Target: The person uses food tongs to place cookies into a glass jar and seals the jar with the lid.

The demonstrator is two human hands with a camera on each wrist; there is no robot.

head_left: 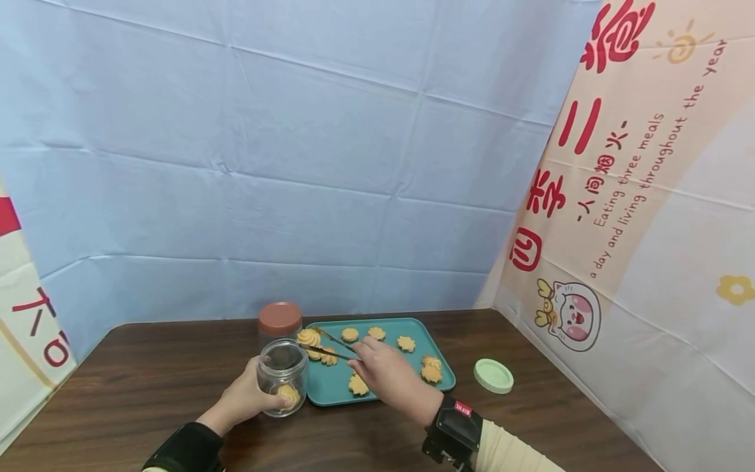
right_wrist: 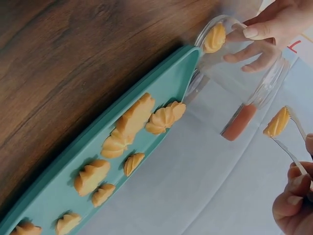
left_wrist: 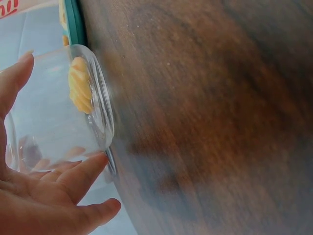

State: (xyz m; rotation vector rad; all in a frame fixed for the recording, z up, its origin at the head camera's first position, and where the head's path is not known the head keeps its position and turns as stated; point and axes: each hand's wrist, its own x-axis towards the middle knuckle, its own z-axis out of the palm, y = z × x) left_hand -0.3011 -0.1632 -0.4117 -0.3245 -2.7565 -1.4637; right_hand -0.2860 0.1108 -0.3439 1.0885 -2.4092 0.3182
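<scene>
The step in hand, I judged, was carrying one cookie [right_wrist: 277,121] by tongs [head_left: 336,354] to the clear jar [head_left: 282,367]; the person's right hand [head_left: 389,373] pinched the tongs around it, while the left hand [head_left: 244,393] curled round the jar, beside the left edge of the teal tray [head_left: 330,385] on the surface [head_left: 354,439]. The next move seemed to call for centring the tongs over the jar's mouth and loosening them gently. The right wrist view showed the cookie hanging clear of the tray, hard to tell from the head, where alone the green lid [head_left: 493,375] appeared, near the surface's right edge.
</scene>
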